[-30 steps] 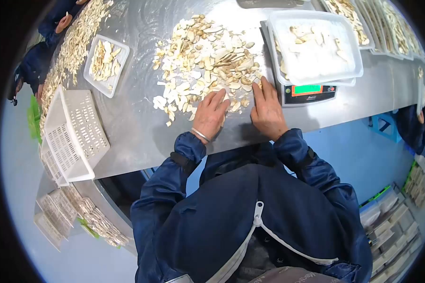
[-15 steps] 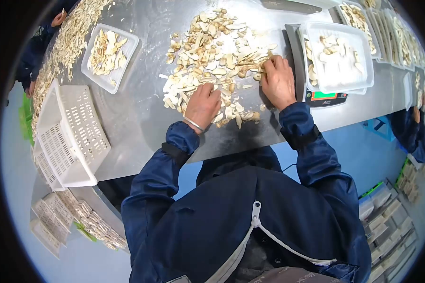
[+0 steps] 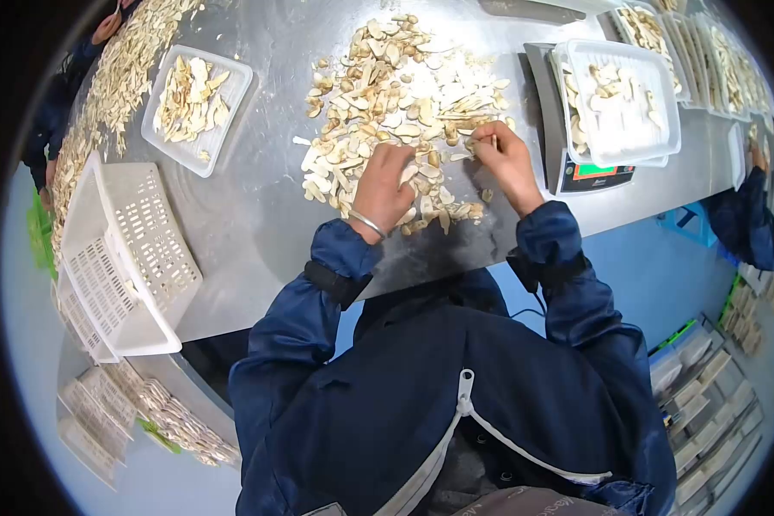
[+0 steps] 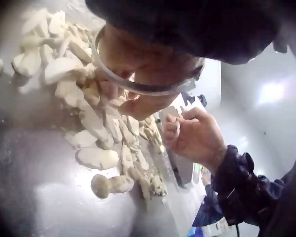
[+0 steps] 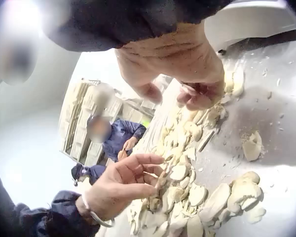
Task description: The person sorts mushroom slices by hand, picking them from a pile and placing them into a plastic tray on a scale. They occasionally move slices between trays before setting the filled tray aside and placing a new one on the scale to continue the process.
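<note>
Sliced mushrooms (image 3: 387, 112) lie in a loose pile on the metal table. At the pile's near left part, the left hand (image 3: 383, 191) bends its fingers over the slices; in the right wrist view the left hand (image 5: 123, 185) pinches a slice (image 5: 161, 179) between thumb and fingers. The right hand (image 3: 509, 165) is held at the pile's right edge, thumb and curled fingers pinching a small piece (image 3: 494, 140). In the right wrist view a pale bit (image 5: 189, 89) shows at the fingers of the right hand (image 5: 175, 64). The left wrist view shows the right hand (image 4: 195, 136) with curled fingers.
A scale (image 3: 595, 181) bearing clear trays (image 3: 672, 142) with slices stands at the right. Another tray (image 3: 219, 129) of slices and a white basket (image 3: 165, 322) are at the left. A long heap (image 3: 116, 95) lies beyond them; other people work at both sides.
Both hands have shifted within the pile. Since half a second ago the left hand has moved slightly right, and the right hand's fingers have lifted from the slices with a small piece.
</note>
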`<state>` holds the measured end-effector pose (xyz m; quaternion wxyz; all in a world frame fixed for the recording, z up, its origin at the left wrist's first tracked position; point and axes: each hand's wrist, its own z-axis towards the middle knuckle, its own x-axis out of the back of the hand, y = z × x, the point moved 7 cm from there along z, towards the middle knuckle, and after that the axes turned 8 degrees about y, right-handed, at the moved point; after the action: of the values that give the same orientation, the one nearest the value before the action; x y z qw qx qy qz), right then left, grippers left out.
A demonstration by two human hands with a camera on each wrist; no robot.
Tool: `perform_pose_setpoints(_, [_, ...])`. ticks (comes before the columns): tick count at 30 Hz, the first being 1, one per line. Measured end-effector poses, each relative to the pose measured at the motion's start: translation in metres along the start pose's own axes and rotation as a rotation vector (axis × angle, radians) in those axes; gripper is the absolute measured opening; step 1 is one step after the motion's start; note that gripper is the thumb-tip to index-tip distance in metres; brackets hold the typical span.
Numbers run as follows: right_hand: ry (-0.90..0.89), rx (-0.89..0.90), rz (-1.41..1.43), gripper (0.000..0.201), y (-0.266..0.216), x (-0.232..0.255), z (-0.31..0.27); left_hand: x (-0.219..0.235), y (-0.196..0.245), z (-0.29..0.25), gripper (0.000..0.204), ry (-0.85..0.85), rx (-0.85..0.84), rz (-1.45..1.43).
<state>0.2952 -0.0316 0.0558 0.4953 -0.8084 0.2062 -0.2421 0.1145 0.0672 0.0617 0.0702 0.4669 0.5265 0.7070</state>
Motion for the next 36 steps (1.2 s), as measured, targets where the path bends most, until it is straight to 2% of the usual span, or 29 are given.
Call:
perform_pose_setpoints(3, [0.141, 0.351, -0.763, 0.026, -0.025, -0.026, 0.003, 0.002, -0.026, -0.008, 0.044, -0.036, 0.477, -0.744])
perform_pose_setpoints(4, [0.17, 0.418, -0.849, 0.025, -0.028, -0.034, 0.005, 0.009, -0.03, -0.006, 0.041, -0.009, 0.521, -0.988])
perform_pose_setpoints(7, [0.189, 0.465, -0.874, 0.023, -0.027, -0.044, 0.008, 0.031, -0.019, 0.007, 0.042, -0.136, 0.636, -1.352])
perform_pose_setpoints(8, [0.215, 0.521, -0.878, 0.019, -0.025, -0.047, 0.008, 0.032, -0.02, 0.013, 0.031, -0.113, 0.675, -1.268])
perform_pose_setpoints(11, [0.225, 0.545, -0.864, 0.016, -0.023, -0.048, 0.005, 0.024, -0.034, 0.038, 0.024, -0.129, 0.465, -0.43])
perform_pose_setpoints(12, [0.25, 0.563, -0.845, 0.013, -0.026, -0.046, 0.003, 0.022, -0.028, 0.046, 0.024, -0.162, 0.38, -0.213])
perform_pose_setpoints(15, [0.291, 0.528, -0.81, 0.011, -0.027, -0.039, -0.003, 0.009, -0.016, 0.062, 0.022, -0.03, -0.103, 0.28])
perform_pose_setpoints(16, [0.282, 0.515, -0.823, 0.011, -0.024, -0.034, -0.003, 0.002, -0.016, 0.064, 0.026, -0.1, -0.116, 0.378])
perform_pose_setpoints(19, [0.316, 0.387, -0.699, 0.012, -0.014, -0.017, -0.002, -0.008, -0.014, 0.068, 0.026, -0.225, -0.104, 0.507])
perform_pose_setpoints(20, [0.335, 0.289, -0.561, 0.016, -0.001, -0.01, -0.001, -0.008, -0.013, 0.069, 0.023, -0.205, -0.13, 0.515])
perform_pose_setpoints(23, [0.164, -0.042, 0.231, 0.016, 0.03, 0.004, 0.007, 0.002, -0.022, 0.067, 0.025, -0.198, -0.044, 0.022])
perform_pose_setpoints(24, [0.096, -0.086, 0.262, 0.013, 0.023, 0.008, 0.006, 0.006, -0.036, 0.065, 0.022, -0.257, 0.156, -0.199])
perform_pose_setpoints(27, [0.21, 0.08, -0.266, 0.014, -0.04, 0.003, 0.008, 0.015, -0.057, 0.059, 0.019, -0.276, 0.523, -0.868])
perform_pose_setpoints(28, [0.218, 0.277, -0.452, 0.017, -0.047, -0.004, 0.021, 0.02, -0.036, 0.062, 0.017, -0.256, 0.581, -1.055])
perform_pose_setpoints(31, [0.261, 0.653, -0.779, 0.014, -0.062, -0.027, 0.041, 0.02, -0.045, 0.07, 0.018, -0.035, 0.526, -0.603])
perform_pose_setpoints(32, [0.254, 0.634, -0.855, 0.009, -0.057, -0.029, 0.048, 0.023, -0.046, 0.079, 0.026, -0.076, 0.331, -0.259])
perform_pose_setpoints(35, [0.259, 0.645, -0.85, 0.005, -0.051, -0.028, 0.05, 0.018, -0.008, 0.094, 0.027, 0.041, 0.021, 0.277])
perform_pose_setpoints(36, [0.249, 0.649, -0.849, 0.006, -0.049, -0.026, 0.047, 0.012, -0.007, 0.097, 0.027, 0.053, -0.013, 0.334])
